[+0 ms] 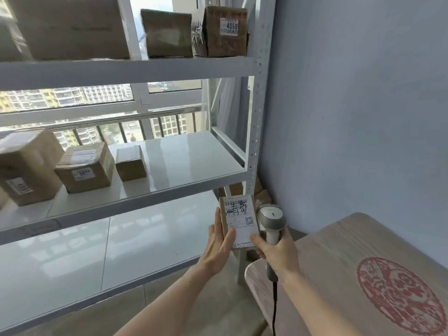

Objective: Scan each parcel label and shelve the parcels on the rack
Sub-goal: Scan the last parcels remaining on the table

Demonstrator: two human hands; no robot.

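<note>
Left hand [219,241] grips parcel [238,220] upright, label facing camera; right hand [276,251] grips scanner [271,220], thumb touching label. Rack [194,163] shelf bare rightward.

head: worn, looks forward and down | faces rack [254,117] front-right corner | close over both hands | single view, nothing shared

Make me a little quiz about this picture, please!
1. True or false: the left hand holds the parcel.
2. What does the right hand grip?
3. Which number is on the top shelf box label: A 4068, B 1234, C 7700?

Key: 1 true. 2 the scanner. 3 A.
</note>
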